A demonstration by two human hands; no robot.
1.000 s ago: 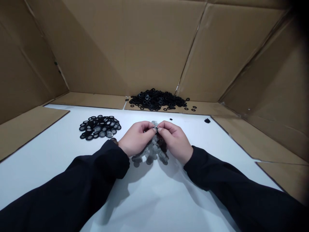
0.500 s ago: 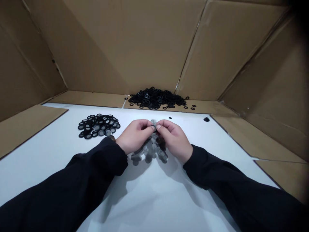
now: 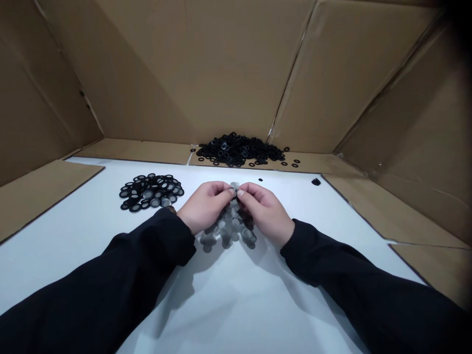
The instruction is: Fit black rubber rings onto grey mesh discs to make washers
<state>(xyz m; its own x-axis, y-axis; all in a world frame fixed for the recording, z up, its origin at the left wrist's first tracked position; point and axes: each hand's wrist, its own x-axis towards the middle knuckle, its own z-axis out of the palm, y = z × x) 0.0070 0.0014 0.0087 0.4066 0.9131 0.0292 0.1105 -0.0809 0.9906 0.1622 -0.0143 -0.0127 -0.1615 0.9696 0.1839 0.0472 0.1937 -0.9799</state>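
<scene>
My left hand [image 3: 204,206] and my right hand [image 3: 268,212] meet at the middle of the white table, thumbs and forefingers pinched close together. Between the fingertips is a small black ring [image 3: 235,195], mostly covered by the fingers; whether a disc sits in it is unclear. Below and behind the hands lies a loose heap of small grey discs [image 3: 233,226], partly hidden by both palms. To the left of my left hand rests a pile of black rings with grey discs inside [image 3: 155,201].
A large heap of plain black rings [image 3: 239,150] lies at the back on a cardboard strip [image 3: 147,151]. A small dark clump [image 3: 316,182] sits at the right. Cardboard walls [image 3: 221,69] enclose the white table [image 3: 221,314] at the back and sides.
Both pinched hands have shifted very slightly, and the fingertips have turned a little around the small ring. The piles look the same.
</scene>
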